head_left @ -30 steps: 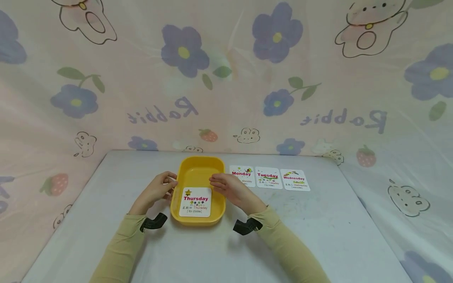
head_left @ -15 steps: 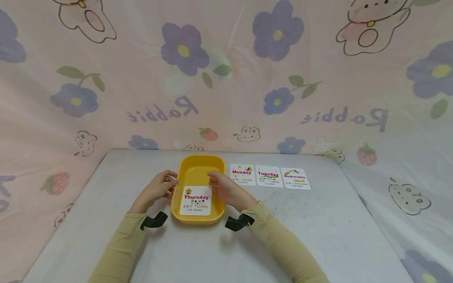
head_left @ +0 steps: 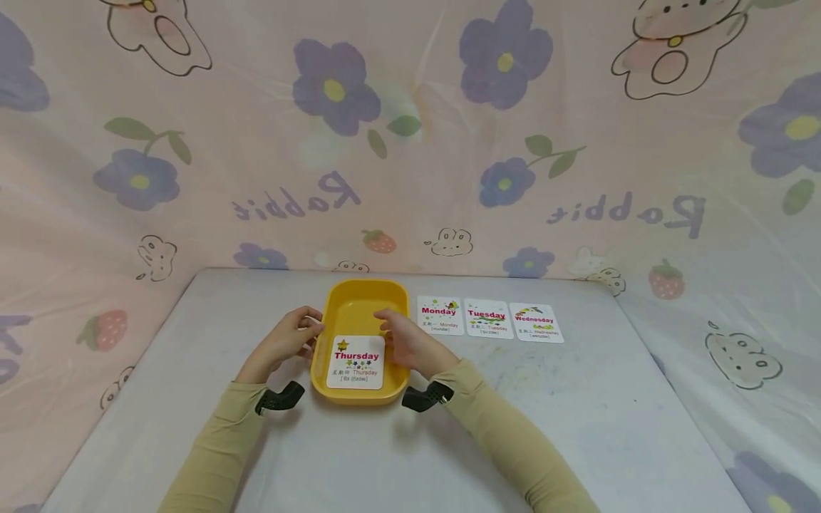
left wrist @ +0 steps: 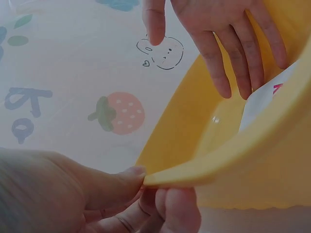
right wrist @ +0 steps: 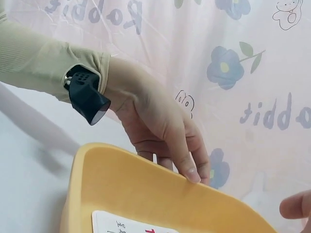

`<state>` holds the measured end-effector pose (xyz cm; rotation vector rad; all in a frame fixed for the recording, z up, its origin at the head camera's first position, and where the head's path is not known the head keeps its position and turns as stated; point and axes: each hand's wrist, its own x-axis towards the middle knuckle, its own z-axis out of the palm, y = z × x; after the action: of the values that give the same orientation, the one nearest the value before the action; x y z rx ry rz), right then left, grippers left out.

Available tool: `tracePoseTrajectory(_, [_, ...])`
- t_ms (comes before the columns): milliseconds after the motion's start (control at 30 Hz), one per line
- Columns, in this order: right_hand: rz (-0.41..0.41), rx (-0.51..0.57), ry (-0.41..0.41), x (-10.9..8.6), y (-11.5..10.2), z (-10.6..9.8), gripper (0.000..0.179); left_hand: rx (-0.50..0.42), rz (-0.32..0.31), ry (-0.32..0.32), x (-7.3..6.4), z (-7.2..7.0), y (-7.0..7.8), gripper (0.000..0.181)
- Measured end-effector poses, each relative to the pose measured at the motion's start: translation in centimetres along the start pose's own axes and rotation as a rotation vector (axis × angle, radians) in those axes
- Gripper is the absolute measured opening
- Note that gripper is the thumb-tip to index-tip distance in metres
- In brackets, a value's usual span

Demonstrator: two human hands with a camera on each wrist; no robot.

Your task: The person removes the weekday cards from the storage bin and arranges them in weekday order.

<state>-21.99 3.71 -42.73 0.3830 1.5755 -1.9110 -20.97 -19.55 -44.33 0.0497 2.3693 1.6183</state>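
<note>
A yellow tray [head_left: 351, 313] stands on the white table. In its near half lies a white card printed Thursday [head_left: 356, 362]. My left hand [head_left: 282, 342] grips the tray's left rim; the left wrist view shows the thumb [left wrist: 114, 187] on the rim with fingers curled beneath. Over the tray's right side reaches my right hand [head_left: 417, 345], its fingers extended down inside, close to the card's right edge. Seen from the left wrist, those fingers [left wrist: 238, 53] are loosely straight and spread, with nothing held in them.
To the right of the tray, cards printed Monday [head_left: 440, 315], Tuesday [head_left: 489, 318] and Wednesday [head_left: 536, 323] lie in a row. Behind the table hangs a patterned curtain [head_left: 410, 157] with flowers and rabbits.
My right hand has shifted left and lower into the tray, toward the Thursday card, uncovering the Monday card. The left hand keeps its grip on the rim.
</note>
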Motion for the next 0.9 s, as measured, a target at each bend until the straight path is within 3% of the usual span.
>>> tracePoseTrajectory(300, [0.010, -0.028, 0.011, 0.1, 0.6, 0.2, 0.070, -0.010, -0.021, -0.007, -0.4, 0.2, -0.2, 0.030])
tracePoseTrajectory(533, [-0.009, -0.082, -0.014, -0.7, -0.2, 0.2, 0.058, -0.014, -0.015, -0.005, -0.3, 0.2, -0.1, 0.030])
tracePoseTrajectory(733, [-0.092, -0.296, -0.127, -1.8, -1.4, -0.4, 0.049, 0.003, -0.012, -0.008, -0.1, 0.1, 0.2, 0.029])
tracePoseTrajectory(900, [-0.184, -0.502, -0.171, -2.1, -2.0, -1.1, 0.047, 0.009, -0.011, -0.008, -0.1, 0.0, 0.3, 0.029])
